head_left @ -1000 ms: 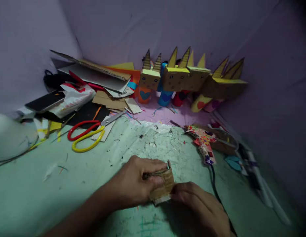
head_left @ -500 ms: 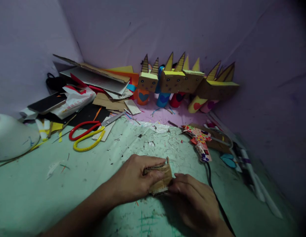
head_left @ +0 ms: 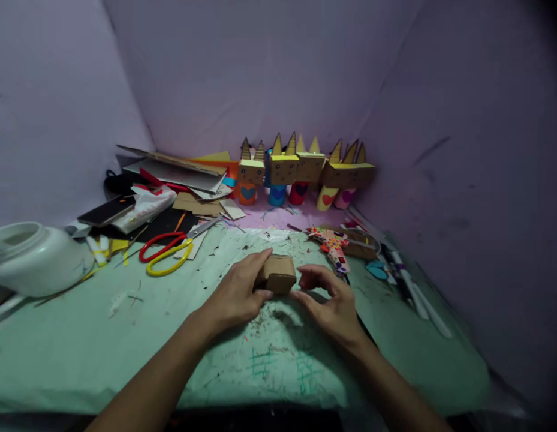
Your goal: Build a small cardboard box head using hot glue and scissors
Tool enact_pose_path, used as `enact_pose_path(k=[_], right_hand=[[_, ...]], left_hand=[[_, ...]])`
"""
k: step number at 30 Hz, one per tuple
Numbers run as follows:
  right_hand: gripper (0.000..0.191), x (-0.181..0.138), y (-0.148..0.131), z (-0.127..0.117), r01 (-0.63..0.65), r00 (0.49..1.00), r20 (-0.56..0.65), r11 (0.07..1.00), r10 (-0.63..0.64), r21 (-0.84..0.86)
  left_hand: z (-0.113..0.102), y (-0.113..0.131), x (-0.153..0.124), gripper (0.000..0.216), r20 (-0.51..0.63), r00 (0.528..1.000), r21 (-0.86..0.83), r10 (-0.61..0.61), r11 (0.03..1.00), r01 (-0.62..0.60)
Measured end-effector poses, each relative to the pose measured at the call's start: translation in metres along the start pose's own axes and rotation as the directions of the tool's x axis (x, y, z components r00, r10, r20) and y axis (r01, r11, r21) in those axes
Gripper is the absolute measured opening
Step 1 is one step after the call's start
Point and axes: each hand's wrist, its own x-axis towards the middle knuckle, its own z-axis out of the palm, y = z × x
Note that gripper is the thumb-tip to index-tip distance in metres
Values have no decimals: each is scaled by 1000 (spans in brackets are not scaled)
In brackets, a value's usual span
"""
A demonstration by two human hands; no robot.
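A small brown cardboard box (head_left: pixel 282 277) is in the middle of the green-covered table (head_left: pixel 170 354). My left hand (head_left: pixel 240 288) grips it from the left, with the thumb at the lower front and the fingers behind its left side. To the right of the box is my right hand (head_left: pixel 327 300), thumb and fingers curved apart, with nothing between them. Its thumb tip comes close to the box's lower right corner; whether they touch I cannot tell. Beyond the right hand lies a glue gun (head_left: pixel 333 246) in flowered wrapping, its dark cord running under that forearm.
Scissors (head_left: pixel 170 255) with red and yellow handles lie left of centre. Cardboard-headed figures (head_left: pixel 278 171) stand along the back wall. Stacked cardboard and paper (head_left: pixel 183 174) fill the back left. A white jug-like container (head_left: pixel 44 258) is at far left; pens (head_left: pixel 408 285) lie right.
The cardboard piece has turned and now shows a closed box face. My right hand has come off it and opened. The head view has shifted, showing more of the table's front.
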Motion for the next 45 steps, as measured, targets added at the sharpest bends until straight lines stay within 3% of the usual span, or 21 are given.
enact_pose_path(k=[2, 4, 7, 10, 13, 20, 27, 30, 33, 36, 41, 45], right_hand=[[54, -2, 7, -1, 2, 1000, -11, 1000, -2, 8], [81, -3, 14, 1, -46, 997, 63, 997, 42, 57], [98, -1, 21, 10, -99, 972, 224, 990, 75, 98], [85, 2, 20, 22, -120, 953, 291, 985, 80, 122], [73, 3, 11, 34, -137, 955, 284, 977, 87, 161], [73, 1, 4, 54, -123, 976, 207, 956, 67, 268], [91, 9, 18, 53, -252, 954, 266, 845, 136, 472], [89, 10, 17, 51, -213, 964, 249, 844, 98, 492], [79, 11, 15, 52, -172, 969, 241, 867, 62, 468], [72, 11, 11, 54, -148, 974, 217, 902, 62, 405], [65, 13, 0, 54, -107, 992, 108, 922, 71, 371], [55, 16, -3, 52, -85, 996, 26, 907, 81, 413]], left_hand=[[0, -1, 0, 75, -3, 999, -35, -54, 998, 54], [0, -1, 0, 76, -5, 993, -79, -118, 990, 117], [3, -6, 1, 79, -17, 982, -192, -190, 964, 184], [10, -12, 3, 80, -37, 979, -407, -201, 898, 169], [16, -10, 2, 81, -68, 969, -564, -239, 810, 160], [18, 12, -5, 70, -128, 950, -736, -283, 670, 100], [17, 16, 10, 53, -79, 890, -941, -448, 329, 82], [10, 19, 15, 43, -71, 876, -979, -477, 204, 31], [4, 19, 16, 33, -65, 891, -990, -449, 141, -1], [5, 18, 15, 26, -77, 897, -984, -435, 179, 2], [19, 15, 11, 47, -129, 894, -912, -430, 404, 63], [24, 11, 10, 64, -196, 915, -802, -352, 595, 57]])
